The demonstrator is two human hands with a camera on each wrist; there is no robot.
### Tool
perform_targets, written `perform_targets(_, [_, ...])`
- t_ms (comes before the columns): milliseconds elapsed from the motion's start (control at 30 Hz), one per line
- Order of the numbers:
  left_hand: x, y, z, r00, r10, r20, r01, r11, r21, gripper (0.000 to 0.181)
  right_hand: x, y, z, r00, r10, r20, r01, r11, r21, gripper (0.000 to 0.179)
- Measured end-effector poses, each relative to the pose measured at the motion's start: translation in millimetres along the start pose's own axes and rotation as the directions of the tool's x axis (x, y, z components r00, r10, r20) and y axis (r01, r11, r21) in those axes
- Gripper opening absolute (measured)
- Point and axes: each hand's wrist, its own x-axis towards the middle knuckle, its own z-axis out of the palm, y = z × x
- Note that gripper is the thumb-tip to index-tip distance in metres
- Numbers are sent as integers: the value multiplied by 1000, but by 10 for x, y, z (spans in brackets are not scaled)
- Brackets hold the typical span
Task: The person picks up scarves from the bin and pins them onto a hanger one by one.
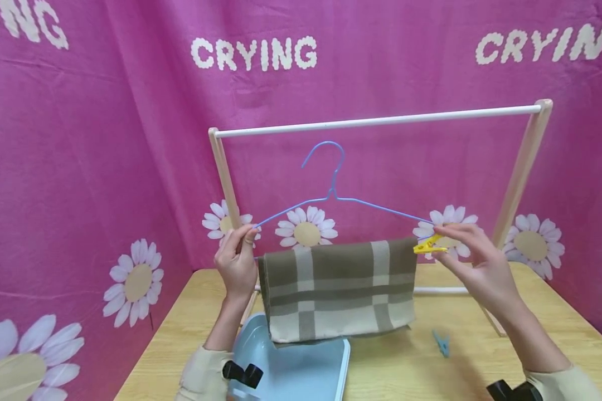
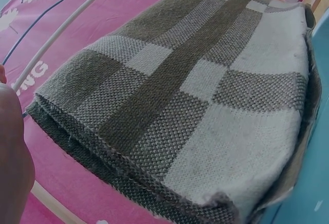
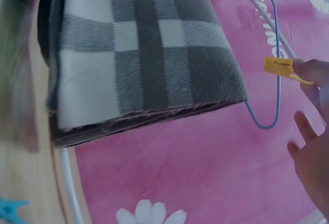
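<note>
A blue wire hanger (image 1: 376,205) is held up above the table, its hook upward. Over its lower bar hangs a folded checked cloth (image 1: 338,289) in brown, grey and cream. My left hand (image 1: 237,264) pinches the hanger's left end between thumb and fingers. Between the thumb and fingers of my right hand (image 1: 481,267) is a yellow clothespin (image 1: 428,245), close to the hanger's right end and the cloth's upper right corner. In the right wrist view the yellow clothespin (image 3: 279,67) lies across the hanger wire (image 3: 278,95), apart from the cloth (image 3: 149,54).
A wooden rack with a white rod (image 1: 381,121) stands behind the hanger. Below the cloth sits a light blue tray (image 1: 306,367). A teal clothespin (image 1: 441,343) lies on the wooden table (image 1: 391,373) to the right. A pink curtain (image 1: 406,61) with daisies surrounds the table.
</note>
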Motion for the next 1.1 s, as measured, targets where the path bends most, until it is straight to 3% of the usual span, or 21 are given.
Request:
perform_targets(100, [-16,13,22,1000,-13,-8,13,1000,-7,18,88,-16,34,998,-59,3,59,998,-25,58])
perform_targets(233, [-24,20,31,1000,-24,-8,24,1000,-15,18,166,24,104,989,-144,-15,145,987,63,61])
perform_targets(367, [-30,25,37,999,-37,1,37,999,-16,15,212,36,149,986,-166,-25,167,978,121,56])
perform_targets(533, [-20,39,34,999,-42,-6,42,999,-21,13,267,5,183,981,-192,-16,192,981,-21,51])
perform_targets(667, [-14,48,36,999,-36,-4,35,999,-25,14,281,-1,186,979,-202,4,201,973,-109,49])
perform_targets(800, [-4,53,48,1000,-28,4,29,999,-15,14,264,10,167,984,-178,28,180,975,-133,47])
perform_targets(933, [1,73,61,1000,-24,2,24,1000,-17,15,258,31,153,987,-161,19,163,979,-125,46])
perform_targets(1100, [-14,83,65,999,-39,1,39,999,-31,11,271,42,148,989,-147,-16,146,988,-40,39])
